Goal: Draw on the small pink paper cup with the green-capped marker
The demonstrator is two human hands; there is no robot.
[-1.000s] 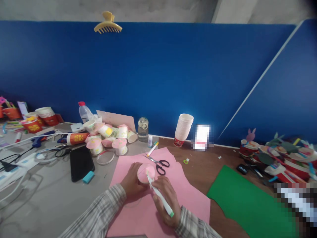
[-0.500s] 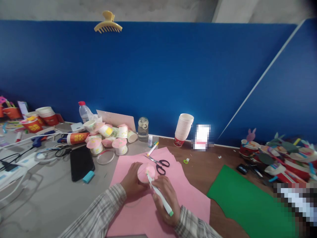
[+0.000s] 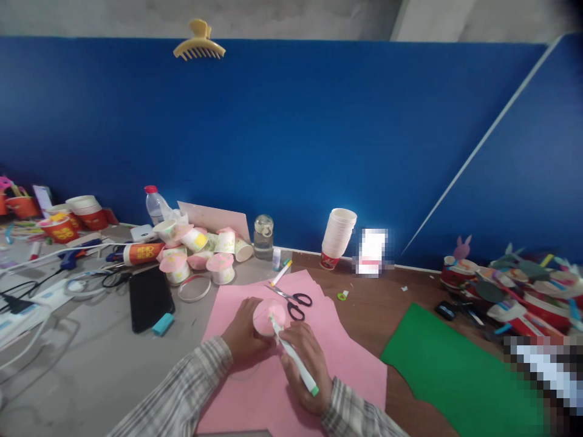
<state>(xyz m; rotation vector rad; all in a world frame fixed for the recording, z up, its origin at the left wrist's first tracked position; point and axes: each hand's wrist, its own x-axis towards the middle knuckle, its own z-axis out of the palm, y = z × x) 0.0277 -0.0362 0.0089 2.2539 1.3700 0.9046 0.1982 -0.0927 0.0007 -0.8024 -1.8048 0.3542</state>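
My left hand [image 3: 248, 334] is closed around a small paper cup topped with a round pink paper disc [image 3: 264, 317]; most of the cup is hidden by my fingers and the disc. In my right hand [image 3: 310, 364] is a white marker with a green end [image 3: 298, 363], its tip touching the disc, where small green marks show. Both hands are over sheets of pink paper [image 3: 350, 364]. Just beyond them lie black-handled scissors [image 3: 291, 297], partly opened, and a white marker with a yellow end [image 3: 281, 273].
To the left stand several pink-topped paper cups [image 3: 221, 267], a black phone [image 3: 150, 300] and a blue cap [image 3: 163, 325]. A glass jar [image 3: 263, 237] and a cup stack [image 3: 337, 240] are at the back. Green paper [image 3: 464, 370] lies right, near a pile of cup crafts [image 3: 523, 291].
The marker tip has shifted very slightly on the pink disc. Both hands otherwise stay in place, and the surrounding things have not moved.
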